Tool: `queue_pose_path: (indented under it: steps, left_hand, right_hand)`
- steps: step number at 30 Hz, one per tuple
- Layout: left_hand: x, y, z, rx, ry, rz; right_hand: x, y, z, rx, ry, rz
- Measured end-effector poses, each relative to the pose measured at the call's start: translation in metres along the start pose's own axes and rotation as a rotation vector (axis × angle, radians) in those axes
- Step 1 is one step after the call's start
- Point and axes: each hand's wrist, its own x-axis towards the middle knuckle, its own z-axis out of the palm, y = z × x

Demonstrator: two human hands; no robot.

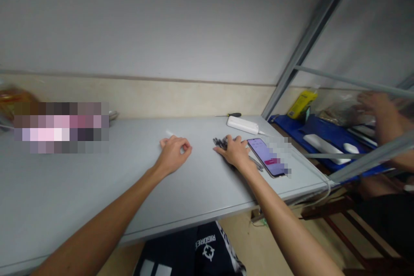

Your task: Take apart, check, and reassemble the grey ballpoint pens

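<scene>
My left hand [174, 153] rests on the grey table [97, 181] with its fingers curled round a thin white stick-like thing [170, 133] whose tip pokes out beyond the knuckles. My right hand [234, 151] lies on a bunch of dark pens [221, 142], fingers spread over them. Just right of that hand lies a phone [267, 156] with its screen lit.
A white power bank [243, 125] with a cable and a small screwdriver [231, 115] lie near the wall. Another person's arm [383, 116] reaches over a blue mat [326, 131] on the neighbouring desk, behind a metal frame [304, 47]. A blurred patch covers things at the far left.
</scene>
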Motion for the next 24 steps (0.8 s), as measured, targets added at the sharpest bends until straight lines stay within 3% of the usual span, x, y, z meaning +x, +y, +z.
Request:
queue_pose_path:
  steps: [5, 16, 24]
  left_hand:
    - [0.000, 0.000, -0.001, 0.009, -0.001, 0.007]
    - [0.001, 0.000, -0.001, 0.001, -0.014, 0.004]
    - [0.001, -0.002, 0.000, -0.005, -0.020, 0.021]
  right_hand:
    - [-0.006, -0.004, 0.001, 0.026, 0.027, -0.072]
    - [-0.006, -0.019, -0.012, 0.049, -0.116, -0.120]
    - [-0.004, -0.025, -0.013, 0.085, -0.112, -0.173]
